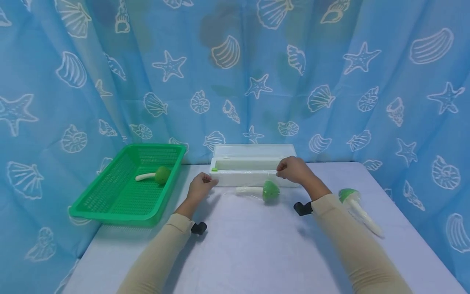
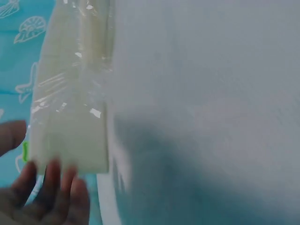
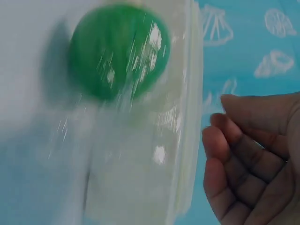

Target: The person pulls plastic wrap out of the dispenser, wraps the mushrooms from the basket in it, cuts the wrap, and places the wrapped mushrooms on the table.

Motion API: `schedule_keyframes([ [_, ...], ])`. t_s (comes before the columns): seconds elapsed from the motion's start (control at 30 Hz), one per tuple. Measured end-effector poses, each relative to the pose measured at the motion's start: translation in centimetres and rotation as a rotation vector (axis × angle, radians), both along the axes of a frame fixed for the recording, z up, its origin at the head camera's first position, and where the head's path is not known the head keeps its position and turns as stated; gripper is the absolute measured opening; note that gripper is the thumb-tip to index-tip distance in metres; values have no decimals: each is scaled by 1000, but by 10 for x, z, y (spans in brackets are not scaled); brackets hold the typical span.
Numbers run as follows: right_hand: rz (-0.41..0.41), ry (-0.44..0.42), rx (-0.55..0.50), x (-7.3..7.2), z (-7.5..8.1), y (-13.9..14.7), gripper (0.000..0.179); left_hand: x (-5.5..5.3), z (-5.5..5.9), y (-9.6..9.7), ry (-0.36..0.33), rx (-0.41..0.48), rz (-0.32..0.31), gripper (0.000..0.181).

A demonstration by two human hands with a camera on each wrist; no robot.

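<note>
A green slotted basket (image 1: 145,212) sits at 9 o'clock from the middle mushroom-shaped toy and contains another green-and-white toy (image 1: 161,175), whose white stem points to 9 o'clock. The left hand (image 1: 199,188) is at the left end of a white cling-film box (image 1: 235,179), thumb and fingers moderately apart. The box has a green tab (image 1: 214,169) on that end and a raised translucent lid (image 1: 253,150); the contents of its trough cannot be made out. At 6 o'clock from the box, the middle toy (image 1: 271,191) lies under glinting clear film (image 3: 159,154). The right hand (image 1: 295,169), at 2 o'clock from this toy, has curled fingers and a narrow thumb gap; whether it pinches film cannot be told. At 3 o'clock lies a third toy (image 1: 361,214), stem towards 4 or 5 o'clock.
</note>
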State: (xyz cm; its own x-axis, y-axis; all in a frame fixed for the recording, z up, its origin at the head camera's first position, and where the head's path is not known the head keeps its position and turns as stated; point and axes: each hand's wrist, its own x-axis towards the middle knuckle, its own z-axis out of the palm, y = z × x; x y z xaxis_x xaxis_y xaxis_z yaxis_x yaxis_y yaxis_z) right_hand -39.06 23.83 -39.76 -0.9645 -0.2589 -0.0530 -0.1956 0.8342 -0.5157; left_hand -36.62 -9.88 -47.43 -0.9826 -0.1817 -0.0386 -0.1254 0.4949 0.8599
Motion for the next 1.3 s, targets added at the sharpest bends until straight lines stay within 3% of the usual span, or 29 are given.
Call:
schedule_keyframes([
  [0.07, 9, 17, -23, -2, 3, -15, 14, -1, 1, 2, 63, -13, 51, 38],
  [0.17, 21, 39, -62, -6, 6, -35, 13, -4, 3, 6, 122, 19, 69, 48],
  [0.4, 169, 113, -153, -18, 2, -85, 21, -20, 4, 9, 237, 121, 2, 55],
  [0.53, 227, 129, -153, -23, -7, -120, 25, -33, 0, 12, 246, 123, -46, 44],
  [0.63, 245, 149, -118, -25, -11, -147, 24, -40, -3, 12, 199, 132, -35, 37],
  [0.77, 212, 188, -54, -25, -15, -174, 23, -44, -6, 9, 131, 172, -34, 34],
  [0.83, 178, 203, -28, -24, -17, -183, 25, -47, -7, 6, 119, 148, -68, 32],
  [1.0, 121, 238, 42, -24, -22, -198, 37, -49, -3, 1, 134, 36, -171, 23],
  [1.3, 46, 330, 195, -27, -28, -220, 44, -51, 2, -8, 168, 38, -221, 14],
])
